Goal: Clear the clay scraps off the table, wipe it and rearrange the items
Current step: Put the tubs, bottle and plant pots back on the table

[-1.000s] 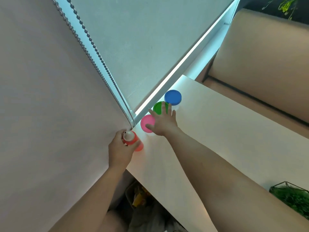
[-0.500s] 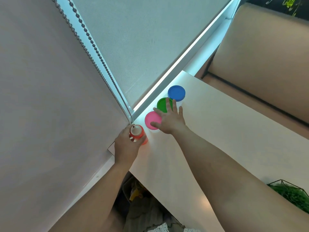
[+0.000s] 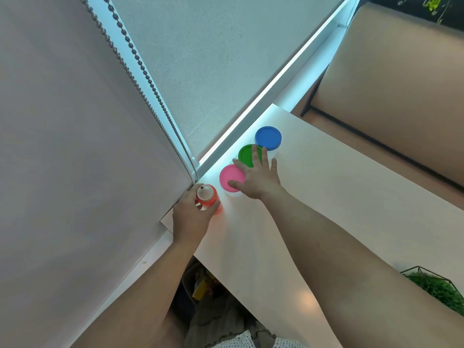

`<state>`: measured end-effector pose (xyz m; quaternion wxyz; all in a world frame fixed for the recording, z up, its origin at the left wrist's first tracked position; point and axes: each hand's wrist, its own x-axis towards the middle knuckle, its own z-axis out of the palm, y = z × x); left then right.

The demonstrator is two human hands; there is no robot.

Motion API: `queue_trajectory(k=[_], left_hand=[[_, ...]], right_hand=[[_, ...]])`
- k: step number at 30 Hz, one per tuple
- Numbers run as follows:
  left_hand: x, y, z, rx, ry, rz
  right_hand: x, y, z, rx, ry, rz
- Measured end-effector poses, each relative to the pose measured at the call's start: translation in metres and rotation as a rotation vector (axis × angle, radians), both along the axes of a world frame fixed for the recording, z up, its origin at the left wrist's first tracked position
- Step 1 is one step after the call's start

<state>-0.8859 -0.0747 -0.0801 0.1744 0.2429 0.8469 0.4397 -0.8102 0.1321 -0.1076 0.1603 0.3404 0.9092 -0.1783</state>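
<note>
Finally, rearranging: a row of containers takes shape along the window edge.
The left hand [image 3: 190, 217] curls its fingers round the orange bottle [image 3: 206, 198], which stands upright at the table's [image 3: 351, 197] near-left corner and has barely shifted over the last second. Next in line are the pink-lidded tub [image 3: 229, 175], green-lidded tub [image 3: 247, 153] and blue-lidded tub [image 3: 268, 137] (no clay scraps show on the surface). The right hand [image 3: 258, 178] lies flat with fingers spread across the pink and green lids, as before. Clearing and wiping appear done, so what remains is probably a final nudge and letting go.
</note>
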Motion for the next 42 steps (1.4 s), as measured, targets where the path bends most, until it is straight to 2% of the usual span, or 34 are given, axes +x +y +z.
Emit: queue_trajectory(k=[42], left_hand=[[0.007, -0.002, 0.008, -0.035, -0.002, -0.012]], right_hand=[[-0.001, 0.003, 0.012, -0.061, -0.055, -0.014]])
